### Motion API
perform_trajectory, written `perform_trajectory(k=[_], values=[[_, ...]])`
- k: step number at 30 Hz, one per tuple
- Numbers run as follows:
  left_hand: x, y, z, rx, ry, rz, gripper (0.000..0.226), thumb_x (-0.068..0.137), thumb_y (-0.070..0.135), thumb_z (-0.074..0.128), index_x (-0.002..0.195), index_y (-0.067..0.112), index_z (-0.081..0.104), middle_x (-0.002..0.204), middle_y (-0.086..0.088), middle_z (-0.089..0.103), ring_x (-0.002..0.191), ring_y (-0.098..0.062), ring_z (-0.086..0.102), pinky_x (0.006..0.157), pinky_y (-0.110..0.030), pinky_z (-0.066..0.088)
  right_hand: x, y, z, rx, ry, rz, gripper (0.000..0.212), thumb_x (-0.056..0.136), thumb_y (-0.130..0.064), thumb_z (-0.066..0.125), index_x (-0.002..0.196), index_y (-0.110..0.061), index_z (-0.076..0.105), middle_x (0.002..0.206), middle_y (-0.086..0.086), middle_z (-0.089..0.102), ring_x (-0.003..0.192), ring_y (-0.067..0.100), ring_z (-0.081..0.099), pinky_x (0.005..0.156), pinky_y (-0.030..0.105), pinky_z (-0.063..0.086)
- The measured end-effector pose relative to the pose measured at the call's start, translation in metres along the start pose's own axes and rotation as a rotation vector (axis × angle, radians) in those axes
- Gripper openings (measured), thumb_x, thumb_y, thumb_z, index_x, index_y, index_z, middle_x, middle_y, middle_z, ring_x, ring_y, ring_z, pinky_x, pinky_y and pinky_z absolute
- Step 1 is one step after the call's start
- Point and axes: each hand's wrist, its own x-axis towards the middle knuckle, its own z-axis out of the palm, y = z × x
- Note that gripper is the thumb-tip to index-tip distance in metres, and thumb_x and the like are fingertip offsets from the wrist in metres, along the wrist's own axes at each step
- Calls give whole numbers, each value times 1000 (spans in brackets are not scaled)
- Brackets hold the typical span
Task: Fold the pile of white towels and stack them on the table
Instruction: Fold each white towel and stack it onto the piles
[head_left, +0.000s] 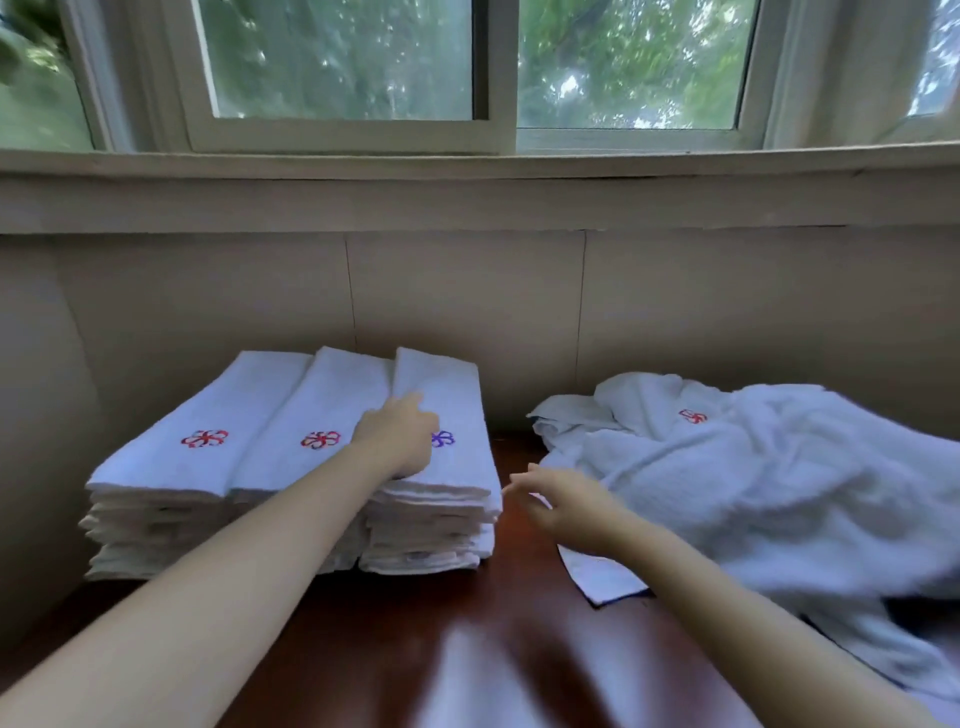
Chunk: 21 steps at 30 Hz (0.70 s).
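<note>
Three stacks of folded white towels stand side by side at the left of the dark wooden table; the two on the left carry red flower emblems and the right one a purple emblem. My left hand rests flat on top of the right stack, partly covering the purple emblem. My right hand hovers just right of that stack with its fingers relaxed and holds nothing. A loose pile of unfolded white towels lies at the right, one of them showing a red emblem.
A beige wall runs directly behind the table, with a window sill and window above it. A flat white cloth corner lies on the wood under my right forearm. Bare wood shows between the stacks and the pile.
</note>
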Motion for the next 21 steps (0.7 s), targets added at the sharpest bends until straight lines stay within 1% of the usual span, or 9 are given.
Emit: perform_trajectory(k=[3, 5, 6, 8, 10, 13, 16, 18, 21], values=[[6, 68, 11, -260, 49, 170, 38, 98, 16, 38, 131, 24, 55, 150, -3, 29, 133, -22, 35, 105, -37, 36, -49, 86, -36, -329, 144, 332, 39, 96, -27, 41, 134, -27, 49, 142, -1, 45, 133, 22, 34, 105, 35, 29], [14, 123, 22, -472, 7, 265, 41, 95, 18, 46, 136, 20, 50, 148, -4, 33, 131, -21, 39, 105, -33, 36, -82, 135, -56, -493, 113, 551, 45, 92, -42, 46, 136, -31, 41, 147, -2, 36, 136, 27, 28, 108, 44, 25], [18, 149, 29, -553, -44, 277, 50, 93, 21, 50, 142, 19, 41, 150, -5, 31, 132, -22, 39, 104, -32, 36, -96, 153, -62, -470, 90, 600, 45, 90, -49, 48, 131, -32, 43, 143, -4, 39, 132, 27, 34, 106, 45, 27], [24, 193, 48, -612, -148, 244, 68, 88, 28, 57, 148, 17, 26, 150, -7, 32, 132, -26, 38, 102, -35, 38, -116, 172, -67, -373, 71, 580, 33, 90, -48, 52, 117, -30, 48, 129, -7, 48, 118, 25, 47, 100, 39, 33], [23, 222, 72, -594, -193, 204, 68, 85, 29, 55, 146, 19, 26, 140, -11, 47, 124, -30, 46, 98, -38, 41, -124, 173, -60, -391, 119, 509, 8, 92, -28, 50, 99, -26, 46, 116, -2, 53, 108, 25, 51, 89, 34, 39], [-2, 234, 103, -707, -68, 114, 59, 86, 28, 49, 142, 29, 30, 123, -5, 61, 116, -27, 53, 92, -32, 40, -133, 159, -42, -387, 221, 489, 18, 90, -12, 44, 90, -26, 33, 109, 1, 53, 104, 24, 51, 81, 33, 37], [-40, 218, 113, -814, 74, 168, 26, 84, 37, 53, 105, 29, 41, 94, -1, 68, 94, -28, 60, 71, -35, 41, -149, 141, -36, -326, 301, 439, 17, 89, -14, 46, 90, -27, 34, 104, 0, 54, 103, 23, 50, 79, 29, 33], [-70, 198, 107, -812, 19, 247, 20, 79, 42, 55, 87, 35, 37, 78, 6, 65, 81, -24, 59, 64, -35, 40, -159, 124, -38, -237, 308, 339, 12, 87, -12, 51, 89, -22, 45, 99, 3, 55, 98, 24, 50, 78, 28, 32], [-106, 165, 93, -846, -101, 315, 26, 76, 24, 60, 69, 42, 43, 58, 17, 51, 59, -7, 48, 58, -26, 33, -172, 86, -43, -40, 275, 202, 6, 82, -8, 58, 87, -6, 56, 88, 6, 56, 90, 26, 52, 72, 29, 32]])
